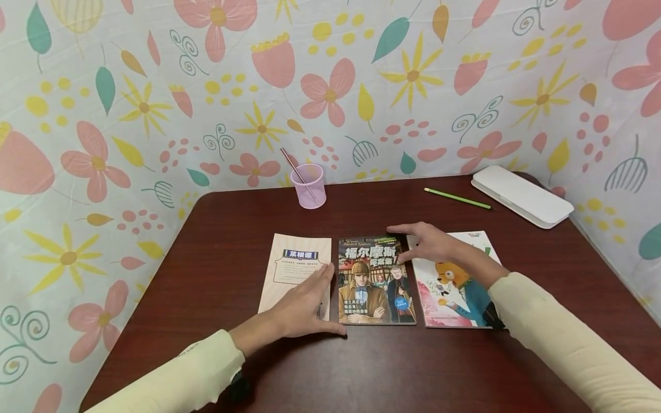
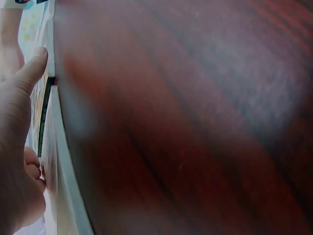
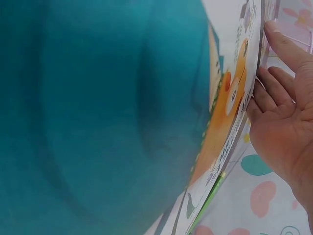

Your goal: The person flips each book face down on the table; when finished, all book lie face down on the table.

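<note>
Three books lie side by side. The left one is a cream paperback [image 1: 276,261]; the middle is a dark comic-style book [image 1: 364,298] with a man in a checked cap; on the right is a white picture book [image 1: 439,287] with an orange animal. My left hand [image 1: 296,304] lies over the cream book's right side, fingers extended, thumb reaching to the middle book's lower left corner. Thumb and index spread apart, my right hand [image 1: 434,244] is at the middle book's upper right corner, overlapping the picture book. The right wrist view shows that picture book's teal area [image 3: 107,107] up close.
A pink mesh pen cup [image 1: 310,189] holding a pencil stands at the back of the dark wooden table [image 1: 217,275]. Back right are a green pencil [image 1: 457,198] and a white case [image 1: 521,195]. A floral curtain [image 1: 330,132] hangs behind and at both sides.
</note>
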Available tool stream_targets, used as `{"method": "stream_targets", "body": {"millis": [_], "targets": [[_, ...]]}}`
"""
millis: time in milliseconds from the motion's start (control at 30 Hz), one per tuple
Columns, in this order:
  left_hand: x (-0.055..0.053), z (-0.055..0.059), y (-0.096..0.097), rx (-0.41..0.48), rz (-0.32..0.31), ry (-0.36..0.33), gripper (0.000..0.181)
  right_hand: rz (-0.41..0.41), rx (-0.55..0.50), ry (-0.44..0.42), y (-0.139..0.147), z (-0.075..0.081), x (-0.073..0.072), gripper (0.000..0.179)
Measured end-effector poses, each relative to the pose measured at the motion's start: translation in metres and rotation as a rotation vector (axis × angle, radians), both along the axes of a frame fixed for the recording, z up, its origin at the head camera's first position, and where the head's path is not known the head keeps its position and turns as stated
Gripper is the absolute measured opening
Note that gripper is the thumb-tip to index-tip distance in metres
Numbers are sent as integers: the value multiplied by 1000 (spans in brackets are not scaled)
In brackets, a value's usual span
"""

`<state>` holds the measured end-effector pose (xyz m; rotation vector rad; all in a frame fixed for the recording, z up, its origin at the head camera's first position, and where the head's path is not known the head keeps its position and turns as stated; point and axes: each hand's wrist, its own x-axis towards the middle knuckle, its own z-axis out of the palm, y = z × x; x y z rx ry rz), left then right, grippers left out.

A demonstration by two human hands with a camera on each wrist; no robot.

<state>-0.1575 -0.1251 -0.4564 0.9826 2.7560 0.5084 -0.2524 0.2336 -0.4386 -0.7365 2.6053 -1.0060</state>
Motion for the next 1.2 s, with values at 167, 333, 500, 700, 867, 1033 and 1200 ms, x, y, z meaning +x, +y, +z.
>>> {"method": "stream_targets", "body": {"millis": [167,333,500,700,867,1033,1200], "targets": [[5,-4,5,0,6,34,135,4,3,-23,1,-1,-3,73],[6,-7,9,1,20,36,130,13,12,-43,3,0,-5,71],[7,-8,14,30,25,-5,126,15,15,-23,6,-1,-6,68],[7,-7,16,55,46,-37,124,3,20,18,7,-4,-10,66],[6,-8,16,108,56,-80,124,-12,12,18,8,-5,-12,64],[6,-9,16,154,58,-91,123,-33,5,12,8,-6,-14,62],[5,-11,13,217,54,-105,124,-45,6,13,7,-6,-14,60]]}}
